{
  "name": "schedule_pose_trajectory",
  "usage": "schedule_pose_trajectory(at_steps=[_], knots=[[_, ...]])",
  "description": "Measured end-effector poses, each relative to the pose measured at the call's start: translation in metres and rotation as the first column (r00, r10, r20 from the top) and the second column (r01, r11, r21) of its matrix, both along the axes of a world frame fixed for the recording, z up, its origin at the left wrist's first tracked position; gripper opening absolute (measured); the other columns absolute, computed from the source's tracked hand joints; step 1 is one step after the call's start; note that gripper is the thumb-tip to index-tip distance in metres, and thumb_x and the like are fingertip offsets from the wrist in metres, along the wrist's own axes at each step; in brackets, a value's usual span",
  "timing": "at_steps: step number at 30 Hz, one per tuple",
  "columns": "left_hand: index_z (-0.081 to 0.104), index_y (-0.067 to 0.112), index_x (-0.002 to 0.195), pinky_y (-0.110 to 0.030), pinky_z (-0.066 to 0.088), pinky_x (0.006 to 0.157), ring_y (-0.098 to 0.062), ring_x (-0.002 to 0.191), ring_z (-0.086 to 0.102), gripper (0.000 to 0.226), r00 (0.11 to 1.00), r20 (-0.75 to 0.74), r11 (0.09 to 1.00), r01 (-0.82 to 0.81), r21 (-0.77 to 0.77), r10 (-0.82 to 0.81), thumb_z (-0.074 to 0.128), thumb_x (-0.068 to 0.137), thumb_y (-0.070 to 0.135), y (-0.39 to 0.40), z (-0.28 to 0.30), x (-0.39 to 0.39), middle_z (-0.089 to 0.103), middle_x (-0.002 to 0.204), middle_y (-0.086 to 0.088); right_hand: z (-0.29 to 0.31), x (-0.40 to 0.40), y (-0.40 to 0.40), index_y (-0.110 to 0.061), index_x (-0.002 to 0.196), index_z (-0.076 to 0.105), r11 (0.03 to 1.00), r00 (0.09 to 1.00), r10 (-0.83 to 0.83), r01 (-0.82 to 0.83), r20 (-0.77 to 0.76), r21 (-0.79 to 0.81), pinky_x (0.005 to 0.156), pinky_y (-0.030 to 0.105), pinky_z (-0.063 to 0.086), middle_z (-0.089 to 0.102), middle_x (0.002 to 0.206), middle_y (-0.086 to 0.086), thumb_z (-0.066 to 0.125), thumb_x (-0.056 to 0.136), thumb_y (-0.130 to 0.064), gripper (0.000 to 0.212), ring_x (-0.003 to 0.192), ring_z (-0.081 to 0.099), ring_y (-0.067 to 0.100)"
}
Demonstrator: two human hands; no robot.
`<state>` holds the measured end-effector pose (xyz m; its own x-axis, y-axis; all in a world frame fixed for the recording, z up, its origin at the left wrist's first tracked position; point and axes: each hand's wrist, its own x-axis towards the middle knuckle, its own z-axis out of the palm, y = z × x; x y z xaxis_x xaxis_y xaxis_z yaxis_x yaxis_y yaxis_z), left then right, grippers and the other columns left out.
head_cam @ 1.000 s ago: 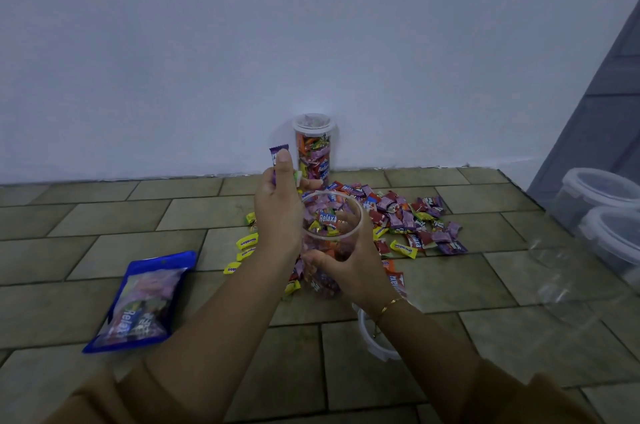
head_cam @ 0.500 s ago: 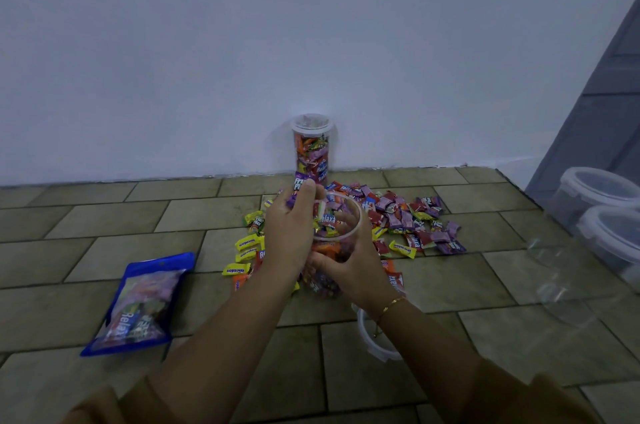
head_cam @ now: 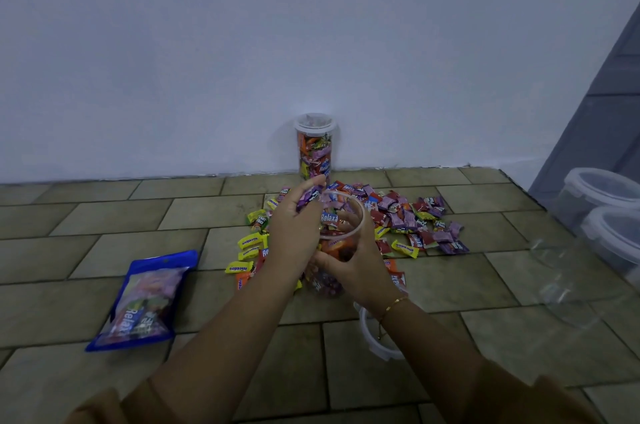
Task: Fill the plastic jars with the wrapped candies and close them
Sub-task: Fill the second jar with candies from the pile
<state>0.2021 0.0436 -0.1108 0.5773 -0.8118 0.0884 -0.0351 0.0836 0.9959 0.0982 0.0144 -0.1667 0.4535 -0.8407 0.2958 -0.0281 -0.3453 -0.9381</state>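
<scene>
Open clear jar (head_cam: 341,243), perhaps half-full of wrapped candies (head_cam: 408,216).

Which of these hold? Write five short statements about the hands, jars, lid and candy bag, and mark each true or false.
1. The left hand holds purple-wrapped candies at the open jar's rim. True.
2. The right hand rests flat on the floor. False: it grips the open jar's side.
3. The filled jar by the wall has its lid on. True.
4. The blue candy bag stands upright against the wall. False: it lies flat on the tiles, to the left.
5. The white lid is on the jar being filled. False: it lies on the floor under the right wrist.
</scene>
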Motion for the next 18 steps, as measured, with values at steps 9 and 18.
schedule_pose_trajectory(at_steps=[9, 18], knots=[[0.064, 0.032, 0.101, -0.039, 0.054, 0.088, -0.006, 0.096, 0.064, 0.030, 0.998, 0.003, 0.993, 0.065, -0.102, -0.065, 0.057, 0.077, 0.015, 0.003, -0.007, 0.002, 0.067, 0.104, 0.009, -0.003, 0.001, 0.000, -0.036, 0.135, 0.022, 1.000, 1.000, -0.019, 0.019, -0.004, 0.004, 0.100, 0.015, 0.041, 0.045, 0.127, -0.017, 0.082, 0.059, -0.041, 0.097, 0.121, 0.046, -0.003], [0.057, 0.027, 0.126, -0.023, 0.046, 0.091, -0.007, 0.116, 0.053, 0.035, 0.979, 0.195, 0.998, -0.065, -0.005, 0.064, 0.034, 0.100, 0.027, 0.019, -0.042, 0.029, 0.058, 0.124, 0.008, -0.006, 0.001, -0.002, -0.023, 0.141, 0.022, 0.998, 0.998, -0.050, 0.049, -0.045, -0.039, 0.102, 0.022, 0.041, 0.048, 0.130, -0.008, 0.083, 0.054, -0.049, 0.109, 0.122, 0.047, 0.006]])
